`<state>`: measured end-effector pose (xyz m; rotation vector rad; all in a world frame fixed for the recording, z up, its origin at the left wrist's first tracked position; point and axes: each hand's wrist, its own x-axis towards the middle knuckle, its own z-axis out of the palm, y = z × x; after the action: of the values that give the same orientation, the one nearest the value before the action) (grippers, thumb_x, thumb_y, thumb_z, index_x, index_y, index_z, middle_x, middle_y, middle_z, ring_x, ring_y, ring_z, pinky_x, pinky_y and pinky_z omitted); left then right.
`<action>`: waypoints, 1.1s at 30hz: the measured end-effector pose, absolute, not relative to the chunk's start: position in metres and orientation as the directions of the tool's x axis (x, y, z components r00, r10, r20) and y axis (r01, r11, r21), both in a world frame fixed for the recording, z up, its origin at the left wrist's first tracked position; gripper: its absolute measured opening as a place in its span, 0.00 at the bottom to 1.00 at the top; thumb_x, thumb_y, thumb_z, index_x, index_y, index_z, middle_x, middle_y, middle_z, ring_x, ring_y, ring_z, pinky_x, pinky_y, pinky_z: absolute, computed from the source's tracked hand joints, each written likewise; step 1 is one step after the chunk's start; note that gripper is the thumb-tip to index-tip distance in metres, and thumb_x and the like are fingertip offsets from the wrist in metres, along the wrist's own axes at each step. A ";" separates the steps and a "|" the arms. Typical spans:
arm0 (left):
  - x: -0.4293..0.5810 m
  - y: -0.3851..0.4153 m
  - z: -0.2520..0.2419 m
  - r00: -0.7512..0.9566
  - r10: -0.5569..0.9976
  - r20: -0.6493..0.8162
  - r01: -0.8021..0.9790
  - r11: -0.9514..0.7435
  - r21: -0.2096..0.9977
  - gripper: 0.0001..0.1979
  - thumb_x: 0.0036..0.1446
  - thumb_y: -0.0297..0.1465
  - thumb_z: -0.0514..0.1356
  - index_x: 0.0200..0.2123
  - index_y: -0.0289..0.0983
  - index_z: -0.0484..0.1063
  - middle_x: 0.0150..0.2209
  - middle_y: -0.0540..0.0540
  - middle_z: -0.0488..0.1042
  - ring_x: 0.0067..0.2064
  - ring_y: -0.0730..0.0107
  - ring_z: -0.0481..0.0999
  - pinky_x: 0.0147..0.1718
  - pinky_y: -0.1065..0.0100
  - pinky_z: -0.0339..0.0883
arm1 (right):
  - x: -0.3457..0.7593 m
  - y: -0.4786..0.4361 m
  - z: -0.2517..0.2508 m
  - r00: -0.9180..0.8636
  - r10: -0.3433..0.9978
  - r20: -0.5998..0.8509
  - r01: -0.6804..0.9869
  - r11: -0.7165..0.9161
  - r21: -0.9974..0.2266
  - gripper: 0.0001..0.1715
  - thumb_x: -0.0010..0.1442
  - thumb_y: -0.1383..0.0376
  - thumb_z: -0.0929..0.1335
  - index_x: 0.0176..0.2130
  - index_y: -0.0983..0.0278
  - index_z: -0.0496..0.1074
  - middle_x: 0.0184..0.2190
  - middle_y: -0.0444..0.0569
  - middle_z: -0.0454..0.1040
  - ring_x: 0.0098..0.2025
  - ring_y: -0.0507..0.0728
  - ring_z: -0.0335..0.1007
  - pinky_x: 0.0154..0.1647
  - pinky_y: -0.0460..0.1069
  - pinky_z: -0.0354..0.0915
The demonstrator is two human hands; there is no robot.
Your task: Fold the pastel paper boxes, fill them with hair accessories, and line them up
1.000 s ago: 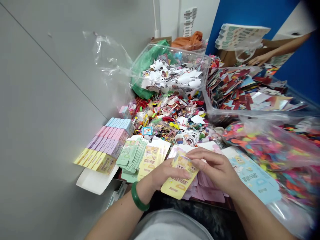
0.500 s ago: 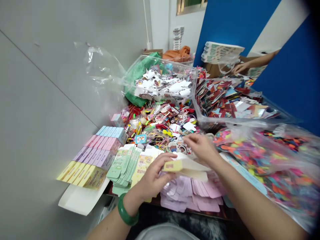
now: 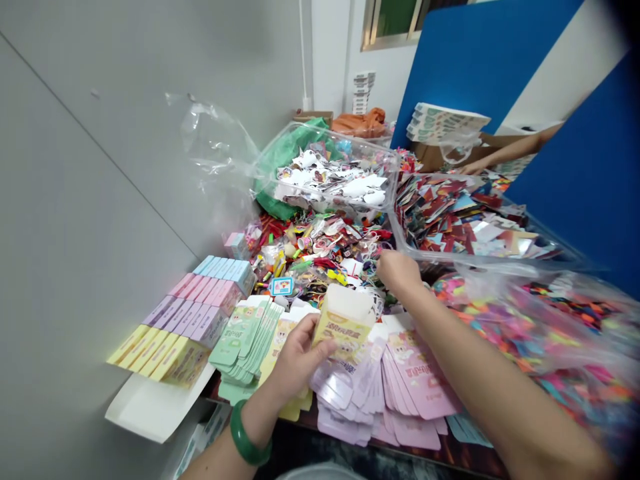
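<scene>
My left hand (image 3: 300, 357) grips a yellow printed paper box (image 3: 344, 319), opened out with its top end open. My right hand (image 3: 399, 273) is curled at the edge of a heap of small colourful trinkets (image 3: 315, 257), and its fingertips are hidden. Beneath my forearms lie fanned pink flat cartons (image 3: 410, 380). Green flat cartons (image 3: 247, 343) are stacked left of my left hand. A green bangle (image 3: 244, 435) circles my left wrist.
Rows of folded pastel boxes (image 3: 195, 313) stand on a white sheet at left. Clear tubs hold stickers (image 3: 325, 177) and paper pieces (image 3: 465, 220). A plastic bag of colourful pieces (image 3: 540, 333) lies at right. A co-worker's hand (image 3: 475, 167) shows beyond.
The flat yellow carton now stands opened as a box in my left hand. My right hand has let go of it and moved to the heap. The view has shifted slightly.
</scene>
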<state>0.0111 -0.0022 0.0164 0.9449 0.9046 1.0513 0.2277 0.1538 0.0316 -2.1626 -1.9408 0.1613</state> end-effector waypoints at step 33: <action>0.037 0.003 0.011 0.293 0.915 -0.276 -0.224 0.347 0.911 0.22 0.51 0.37 0.68 0.48 0.37 0.70 0.46 0.42 0.78 0.43 0.61 0.78 0.40 0.65 0.72 | 0.324 0.217 0.070 0.388 0.921 0.042 0.847 -0.339 -0.410 0.13 0.52 0.60 0.71 0.32 0.68 0.80 0.34 0.60 0.80 0.41 0.65 0.75 0.41 0.52 0.66</action>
<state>0.0368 0.0026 0.0110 0.8913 0.9636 0.9108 0.3240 0.2167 0.0699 -2.2873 -1.5322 0.2787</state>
